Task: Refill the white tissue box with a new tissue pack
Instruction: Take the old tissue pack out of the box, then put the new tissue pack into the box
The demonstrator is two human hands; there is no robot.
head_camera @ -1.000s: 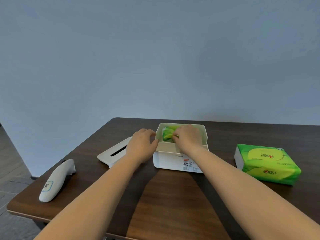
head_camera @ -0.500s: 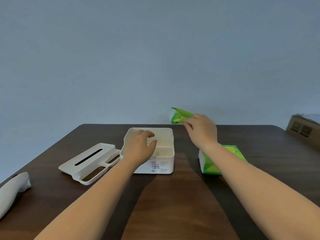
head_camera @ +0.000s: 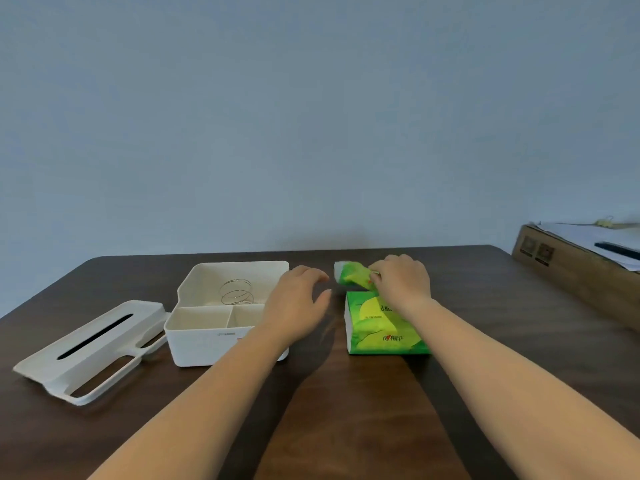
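The white tissue box (head_camera: 207, 344) stands lidless on the dark table, a wire spring (head_camera: 236, 292) showing in its big compartment. Its slotted white lid (head_camera: 86, 348) lies flat to the left. A full green tissue pack (head_camera: 377, 327) lies to the right of the box. Just behind that pack, my right hand (head_camera: 401, 284) pinches a crumpled, nearly empty green wrapper (head_camera: 351, 277) low over the table. My left hand (head_camera: 294, 306) hovers over the box's right edge, fingers spread, holding nothing.
The dark wooden table (head_camera: 346, 410) ends at a pale wall behind. A brown cardboard box (head_camera: 568, 268) with papers and a dark pen on top sits at the far right.
My right hand lifted the crumpled wrapper out of the box and carried it right and down behind the full pack. My left hand let go of the box's rim and shifted right.
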